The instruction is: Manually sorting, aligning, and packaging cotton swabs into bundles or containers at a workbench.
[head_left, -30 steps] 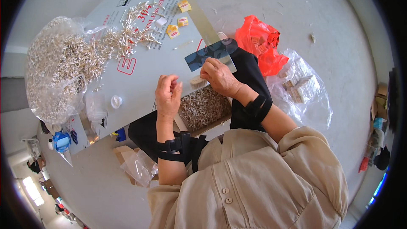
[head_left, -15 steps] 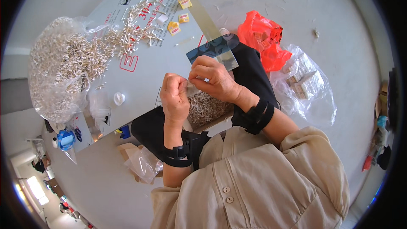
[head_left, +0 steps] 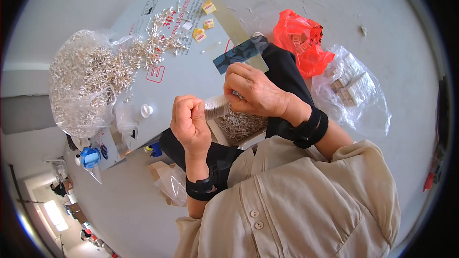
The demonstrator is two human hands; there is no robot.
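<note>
Between my hands stretches a small clear plastic bag (head_left: 216, 107); whether swabs lie inside it or only show through, I cannot tell. My left hand (head_left: 191, 126) pinches its left end. At the other end, the curled fingers of my right hand (head_left: 253, 90) grip it. Beneath them, a cardboard box (head_left: 218, 134) on my lap holds a heap of cotton swabs (head_left: 243, 125), partly covered by my hands. Black straps circle both wrists.
A large clear bag of swabs (head_left: 86, 83) spills across the grey table (head_left: 177, 79), near small yellow packets (head_left: 199, 34) and a white round lid (head_left: 147, 111). On the floor to the right lie a red plastic bag (head_left: 306, 57) and a clear bag of white packs (head_left: 356, 91).
My hands have moved apart, the left one down and left, the right slightly right. The clear plastic bag is now drawn out between them. The whole view has shifted a little.
</note>
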